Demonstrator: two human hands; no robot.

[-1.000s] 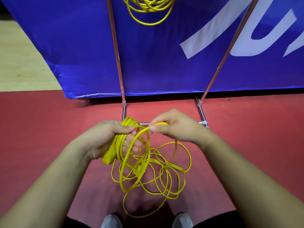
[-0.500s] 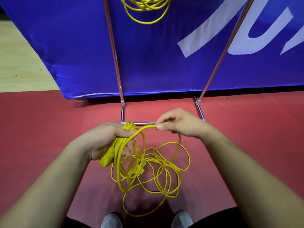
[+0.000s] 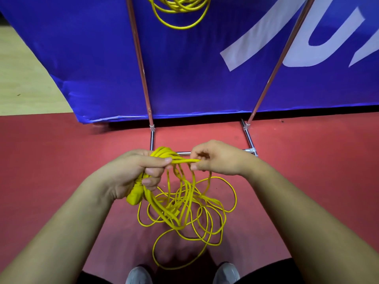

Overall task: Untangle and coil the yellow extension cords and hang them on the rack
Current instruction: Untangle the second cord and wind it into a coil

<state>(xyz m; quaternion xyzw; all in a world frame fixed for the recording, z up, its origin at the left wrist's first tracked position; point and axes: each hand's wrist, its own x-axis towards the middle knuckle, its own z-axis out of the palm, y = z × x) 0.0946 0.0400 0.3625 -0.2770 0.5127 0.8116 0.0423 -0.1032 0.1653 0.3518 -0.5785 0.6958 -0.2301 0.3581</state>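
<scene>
Cord fills most of my head view: the yellow cord (image 3: 184, 214) hangs in a loose, messy heap from my hands down toward the red floor (image 3: 51, 160), in front of my shoes (image 3: 136, 275). My left hand (image 3: 133, 173) is curled tight round a bunch of loops (image 3: 164, 152), and the fat plug (image 3: 134, 198) pokes out below it. My right hand (image 3: 217, 158) pinches one strand (image 3: 184, 160) with thumb and finger, right next to the left hand. Another coil (image 3: 180, 9) hangs on the rack (image 3: 141, 64) at the top, in front of the blue banner (image 3: 92, 58). I think the step now is adding one more loop. To do it well, I would lay the strand flat beside the others, make it the same size, and let the cord slip through my right fingers. I would not yank, since the heap could pull into a knot.
</scene>
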